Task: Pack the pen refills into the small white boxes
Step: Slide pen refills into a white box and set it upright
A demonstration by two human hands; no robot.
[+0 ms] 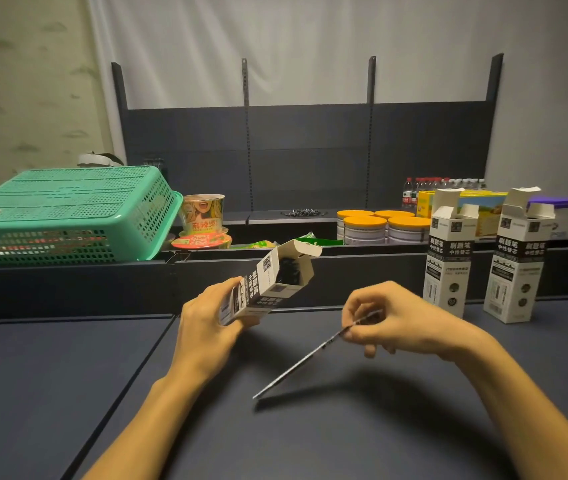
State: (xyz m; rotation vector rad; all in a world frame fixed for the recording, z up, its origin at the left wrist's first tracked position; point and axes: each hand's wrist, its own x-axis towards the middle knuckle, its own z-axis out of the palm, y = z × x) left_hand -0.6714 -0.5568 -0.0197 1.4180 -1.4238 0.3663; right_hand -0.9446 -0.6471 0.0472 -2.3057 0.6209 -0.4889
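My left hand (206,317) grips a small white box (268,284) with black print, tilted with its open top facing up and right; dark refills show inside its mouth. My right hand (386,320) pinches the upper end of a thin pen refill (307,358), which slants down and left with its lower tip near the dark tabletop. Two more white boxes (449,258) (514,261) stand upright with open flaps at the right, beyond my right hand.
A green plastic basket (64,213) lies upside down at the back left. Behind a dark ledge (345,261) are instant noodle cups (203,213), orange-lidded tins (365,226), water bottles (414,192) and a yellow carton (483,209). A dark shelf panel rises at the back.
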